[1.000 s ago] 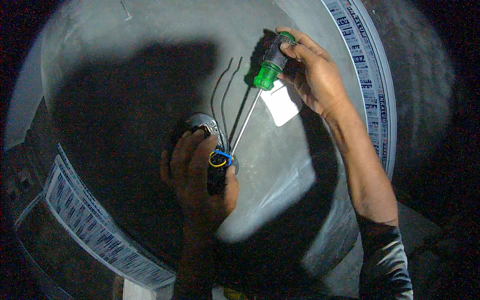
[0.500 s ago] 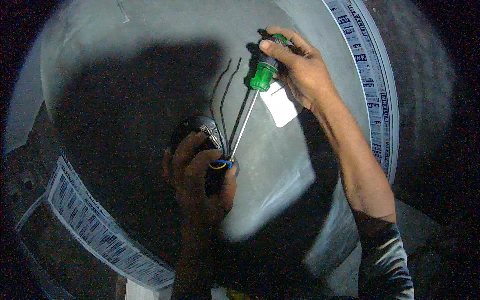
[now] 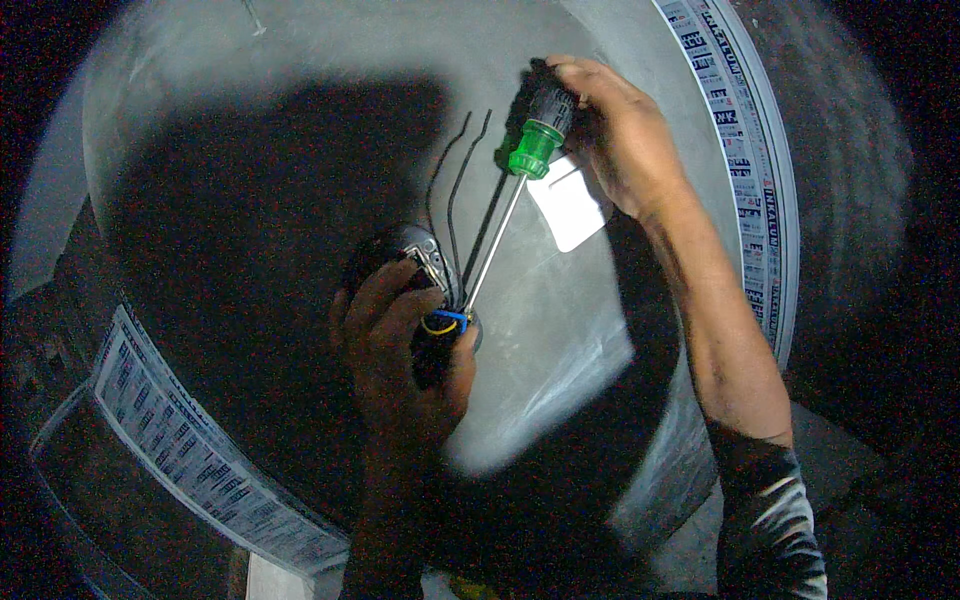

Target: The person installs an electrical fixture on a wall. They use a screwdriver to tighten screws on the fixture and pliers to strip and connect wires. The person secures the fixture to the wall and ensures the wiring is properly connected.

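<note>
My right hand (image 3: pixel 630 135) is closed round the black and green handle of a screwdriver (image 3: pixel 537 145). The bare shaft slants down to the left, and its tip meets a small dark part with blue and yellow wires (image 3: pixel 443 319). My left hand (image 3: pixel 400 350), mostly in shadow, grips a dark rounded electrical fitting (image 3: pixel 425 245) with a pale metal terminal plate. From the fitting two thin black wires (image 3: pixel 455 190) rise upward with free ends. My fingers cover much of the fitting, so its full shape is hidden.
Behind my hands spreads a grey smooth surface (image 3: pixel 330 40) with hard shadows. A bright white patch (image 3: pixel 572 210) lies beside my right wrist. Printed strips of film run along the right edge (image 3: pixel 745 200) and the lower left edge (image 3: pixel 215 470).
My right hand has rolled over the screwdriver handle, and its thumb has moved off the handle's front. The handle sits slightly further right. My left hand keeps its hold.
</note>
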`<state>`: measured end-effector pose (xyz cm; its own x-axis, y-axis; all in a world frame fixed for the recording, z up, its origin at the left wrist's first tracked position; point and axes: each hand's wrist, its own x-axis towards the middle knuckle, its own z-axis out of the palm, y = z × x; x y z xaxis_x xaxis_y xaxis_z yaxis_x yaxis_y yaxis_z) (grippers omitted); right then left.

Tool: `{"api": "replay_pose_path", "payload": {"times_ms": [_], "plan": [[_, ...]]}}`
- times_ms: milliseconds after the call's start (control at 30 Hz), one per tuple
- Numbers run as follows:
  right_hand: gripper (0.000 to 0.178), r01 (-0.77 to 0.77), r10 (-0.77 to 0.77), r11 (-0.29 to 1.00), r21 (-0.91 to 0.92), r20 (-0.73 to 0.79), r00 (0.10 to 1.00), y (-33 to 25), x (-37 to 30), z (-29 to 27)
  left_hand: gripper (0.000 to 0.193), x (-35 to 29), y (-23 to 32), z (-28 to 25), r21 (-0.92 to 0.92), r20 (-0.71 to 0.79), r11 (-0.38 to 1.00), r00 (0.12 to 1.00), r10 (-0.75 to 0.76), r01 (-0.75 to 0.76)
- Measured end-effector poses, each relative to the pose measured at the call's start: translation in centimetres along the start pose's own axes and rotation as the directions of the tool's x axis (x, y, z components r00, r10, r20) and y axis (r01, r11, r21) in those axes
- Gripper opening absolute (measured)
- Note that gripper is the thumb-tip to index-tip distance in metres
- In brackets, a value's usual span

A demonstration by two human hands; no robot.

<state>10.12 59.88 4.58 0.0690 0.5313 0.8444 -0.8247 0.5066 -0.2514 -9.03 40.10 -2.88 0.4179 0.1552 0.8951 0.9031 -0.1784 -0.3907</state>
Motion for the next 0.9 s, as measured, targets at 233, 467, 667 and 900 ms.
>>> {"api": "replay_pose_path", "payload": {"times_ms": [233, 467, 667, 900], "plan": [[0.035, 0.024, -0.086, 0.919, -0.394, -0.14, 0.986, 0.1, -1.3, -0.6, 0.059, 0.0, 0.1, -0.1, 0.042, 0.102, 0.996, 0.991, -0.088, 0.084], [0.031, -0.054, 0.052, 0.993, -0.102, -0.014, 0.999, -0.6, -1.3, -2.1, 0.059, -0.2, 0.0, -0.1, 0.038, 0.106, 0.995, 0.99, -0.097, 0.094], [0.036, -0.054, 0.02, 0.959, -0.277, -0.121, 0.992, -0.9, -1.7, -2.1, 0.058, 0.0, 0.3, -0.2, -0.016, 0.013, 0.998, 0.998, -0.054, 0.054], [0.031, -0.04, 0.004, 0.897, -0.44, -0.082, 0.997, -0.9, -1.4, -2.2, 0.059, -0.2, 0.5, -0.5, 0.076, 0.119, 0.988, 0.983, -0.142, 0.133]]}}
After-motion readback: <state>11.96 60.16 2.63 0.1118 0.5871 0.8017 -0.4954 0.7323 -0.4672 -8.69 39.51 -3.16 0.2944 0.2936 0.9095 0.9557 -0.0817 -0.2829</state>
